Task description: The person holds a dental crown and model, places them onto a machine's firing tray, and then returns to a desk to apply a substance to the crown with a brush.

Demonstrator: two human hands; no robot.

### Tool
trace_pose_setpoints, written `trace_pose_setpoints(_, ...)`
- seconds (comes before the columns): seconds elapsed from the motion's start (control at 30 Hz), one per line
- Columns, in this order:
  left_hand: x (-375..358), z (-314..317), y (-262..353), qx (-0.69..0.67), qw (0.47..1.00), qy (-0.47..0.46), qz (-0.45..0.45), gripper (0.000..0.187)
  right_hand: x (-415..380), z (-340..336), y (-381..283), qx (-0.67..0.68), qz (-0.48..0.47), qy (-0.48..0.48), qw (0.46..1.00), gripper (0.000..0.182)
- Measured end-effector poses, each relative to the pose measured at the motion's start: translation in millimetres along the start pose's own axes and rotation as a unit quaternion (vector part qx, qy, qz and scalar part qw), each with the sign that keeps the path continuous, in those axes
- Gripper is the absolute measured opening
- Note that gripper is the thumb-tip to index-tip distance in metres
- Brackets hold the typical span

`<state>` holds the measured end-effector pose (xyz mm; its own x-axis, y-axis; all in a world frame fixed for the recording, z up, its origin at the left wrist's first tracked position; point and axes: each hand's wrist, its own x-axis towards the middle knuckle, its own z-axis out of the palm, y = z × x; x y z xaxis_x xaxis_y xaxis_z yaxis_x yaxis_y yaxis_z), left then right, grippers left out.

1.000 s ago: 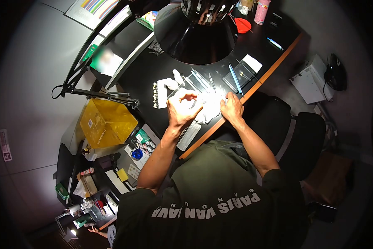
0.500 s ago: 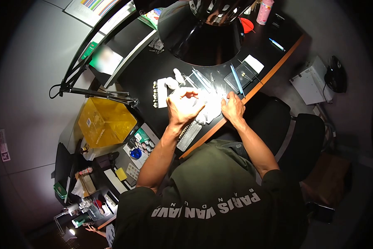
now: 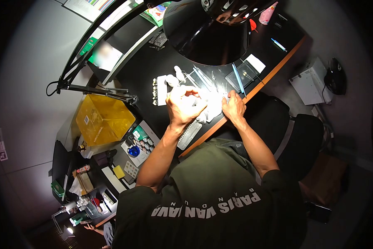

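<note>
My left hand (image 3: 181, 108) is curled with thumb and fingertips brought together over a brightly lit white sheet (image 3: 213, 108). What it pinches, if anything, is lost in the glare. My right hand (image 3: 234, 106) rests by the desk's front edge, its fingers bent and closed; their contents are hidden. Beyond the hands lie several slim tools (image 3: 203, 78) and a blue stick-like tool (image 3: 238, 77) across a dark flat plate (image 3: 246, 72). A white card with a row of small tabs (image 3: 160, 91) and white lumpy pieces (image 3: 179, 74) are left of the tools.
A black lamp arm (image 3: 99, 92) reaches in from the left, near a yellow translucent box (image 3: 105, 120). A large glossy black shape (image 3: 207, 41) stands at the back. A clear ridged strip (image 3: 189, 135) lies by my left forearm. A black chair (image 3: 273, 112) is at right; another person's hand (image 3: 89, 227) shows lower left.
The view has tilted slightly, shifting the desk items a little. Both hands keep nearly the same pose and place over the white sheet.
</note>
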<state>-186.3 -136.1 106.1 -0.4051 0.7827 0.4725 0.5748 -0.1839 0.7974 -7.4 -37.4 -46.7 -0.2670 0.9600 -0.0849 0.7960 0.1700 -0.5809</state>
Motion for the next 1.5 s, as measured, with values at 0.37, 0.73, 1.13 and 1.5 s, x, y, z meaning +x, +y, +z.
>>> trace_pose_setpoints(0.37,0,-3,3,0.016,1.0,-0.004,-0.004,0.033,0,0,0,0.0,0.005,-0.002,1.0,0.033)
trace_pose_setpoints(0.73,-4,-3,-2,-0.032,0.999,-0.004,-0.043,0.031,-2,-1,3,0.023,-0.016,0.007,1.0,0.037)
trace_pose_setpoints(1.13,-14,-8,-7,0.033,0.997,0.005,-0.069,0.026,90,-64,54,0.038,-0.116,0.25,0.961,0.007)
trace_pose_setpoints(1.5,-10,-7,5,0.014,0.995,0.015,-0.097,0.028,166,-56,73,-0.045,-0.083,0.139,0.986,0.006)
